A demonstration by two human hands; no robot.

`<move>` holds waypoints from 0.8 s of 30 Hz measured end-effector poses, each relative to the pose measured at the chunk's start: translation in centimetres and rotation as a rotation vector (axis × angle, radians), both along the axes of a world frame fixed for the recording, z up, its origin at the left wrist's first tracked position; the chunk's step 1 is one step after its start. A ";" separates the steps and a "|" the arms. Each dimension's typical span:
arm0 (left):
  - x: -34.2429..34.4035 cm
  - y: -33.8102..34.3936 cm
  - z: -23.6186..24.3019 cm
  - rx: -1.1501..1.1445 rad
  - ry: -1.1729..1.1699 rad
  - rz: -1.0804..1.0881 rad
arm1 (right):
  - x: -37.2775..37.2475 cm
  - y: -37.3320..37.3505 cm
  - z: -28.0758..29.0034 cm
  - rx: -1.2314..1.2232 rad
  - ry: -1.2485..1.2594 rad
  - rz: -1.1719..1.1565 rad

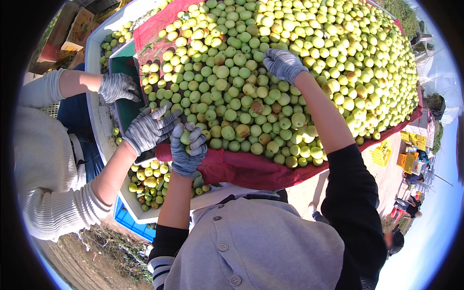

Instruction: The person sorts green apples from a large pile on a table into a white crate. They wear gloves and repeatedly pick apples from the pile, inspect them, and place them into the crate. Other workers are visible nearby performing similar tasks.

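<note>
Selection from the fruit heap [298, 119] seems underway: the left hand [187, 155] grasps a green fruit [185, 137] by the red cloth [241, 169], the right hand [284, 65] curls on the heap, its grip unclear; a gentle lift seems called for next

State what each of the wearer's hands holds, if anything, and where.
The left hand holds a green fruit by its sides, between thumb and fingers. Whether the right hand holds anything cannot be told.

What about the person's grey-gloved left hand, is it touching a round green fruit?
Touching: the head view shows the left hand cupped around the green fruit.
</note>
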State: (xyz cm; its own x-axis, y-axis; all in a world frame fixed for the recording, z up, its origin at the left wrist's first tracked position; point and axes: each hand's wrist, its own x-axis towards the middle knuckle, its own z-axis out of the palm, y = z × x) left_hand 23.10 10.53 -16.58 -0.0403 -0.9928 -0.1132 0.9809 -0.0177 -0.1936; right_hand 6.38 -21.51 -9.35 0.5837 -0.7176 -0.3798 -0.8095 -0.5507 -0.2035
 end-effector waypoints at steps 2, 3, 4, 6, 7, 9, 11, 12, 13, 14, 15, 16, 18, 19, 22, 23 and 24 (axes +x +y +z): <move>-0.1 0.0 0.0 -0.005 -0.014 0.008 | 0.0 -3.3 0.8 -0.228 -0.209 -0.103; -0.1 0.0 0.1 -0.007 -0.033 0.013 | 0.4 -4.6 0.6 -0.372 -0.321 -0.111; -0.1 0.0 0.1 -0.003 -0.055 0.020 | 0.8 -6.0 0.6 -0.321 -0.203 -0.121; -0.1 0.0 0.3 -0.011 -0.066 0.027 | 2.3 -6.8 -1.0 -0.309 -0.166 -0.111; -0.1 0.1 0.4 -0.004 -0.073 0.034 | 2.8 -6.8 -1.8 -0.304 -0.076 -0.078; -0.1 0.1 0.5 0.000 -0.081 0.041 | 3.8 -6.2 -3.1 -0.341 -0.099 -0.131; -0.1 0.1 0.5 0.006 -0.095 0.045 | 4.0 -5.5 -3.5 -0.235 -0.134 -0.093; -0.1 0.2 0.5 0.010 -0.102 0.043 | 3.7 -5.5 -3.3 -0.185 -0.135 -0.049; -0.1 0.2 0.5 0.007 -0.114 0.042 | 3.2 -5.5 -2.8 -0.136 -0.140 0.017; -0.1 0.2 0.5 0.002 -0.112 0.043 | 2.6 -6.0 -2.1 -0.197 -0.144 -0.067; -0.1 0.3 0.4 -0.004 -0.113 0.042 | 1.8 -6.8 -1.3 -0.254 -0.152 -0.130; -0.1 0.3 0.4 -0.003 -0.115 0.043 | 0.9 -7.3 -0.7 -0.307 -0.194 -0.156; -0.1 0.4 0.4 0.016 -0.117 0.046 | -0.4 -8.8 0.4 -0.338 0.137 -0.199; -0.1 0.4 0.4 0.014 -0.128 0.042 | -0.8 -9.1 0.5 -0.328 0.198 -0.150; -0.1 0.4 0.4 0.025 -0.114 0.045 | -0.5 -9.3 -0.2 -0.326 0.334 -0.097; -0.1 0.5 0.3 0.018 -0.121 0.043 | 0.0 -9.1 -0.6 -0.284 0.368 -0.114; -0.1 0.5 0.3 0.018 -0.128 0.040 | 0.6 -8.9 -1.0 -0.248 0.378 -0.122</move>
State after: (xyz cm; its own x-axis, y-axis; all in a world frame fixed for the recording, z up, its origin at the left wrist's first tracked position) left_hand 22.96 10.98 -16.30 0.0156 -0.9910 -0.1330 0.9974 0.0247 -0.0670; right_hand 7.01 -30.36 -10.34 0.3433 -0.8683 -0.3580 -0.8633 -0.4419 0.2439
